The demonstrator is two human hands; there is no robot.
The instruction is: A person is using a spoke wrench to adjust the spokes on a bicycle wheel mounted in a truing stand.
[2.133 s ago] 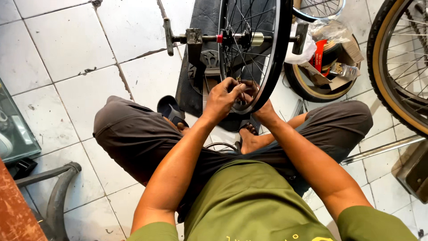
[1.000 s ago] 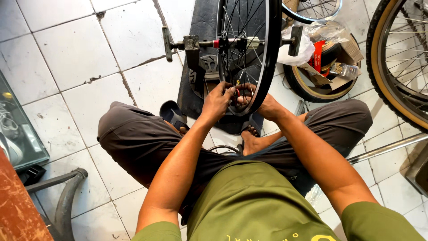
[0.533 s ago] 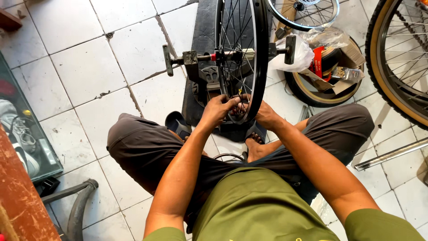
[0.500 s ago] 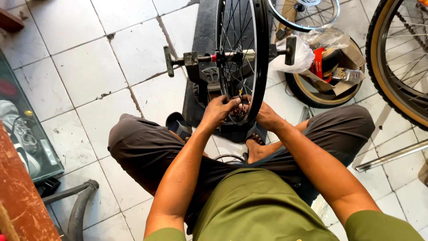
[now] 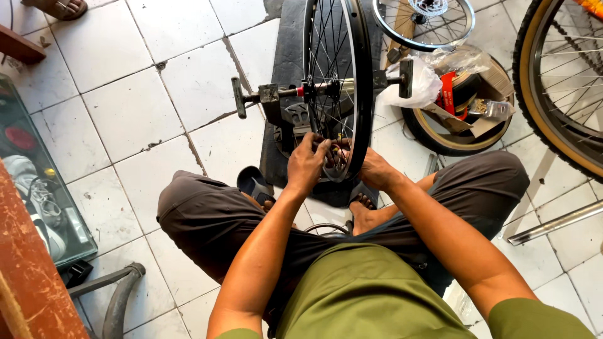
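You are sitting on the tiled floor (image 5: 157,107), and the black bicycle wheel (image 5: 333,88) is standing upright in the truing stand (image 5: 282,110) in front of your knees, already mounted on its axle. You are working at the lowest part of the rim, so the adjusting looks to be under way, not finished. Your left hand (image 5: 308,166) is pinching the spokes there; your right hand (image 5: 374,169) is pressing against the rim, but I cannot tell what its fingers are gripping.
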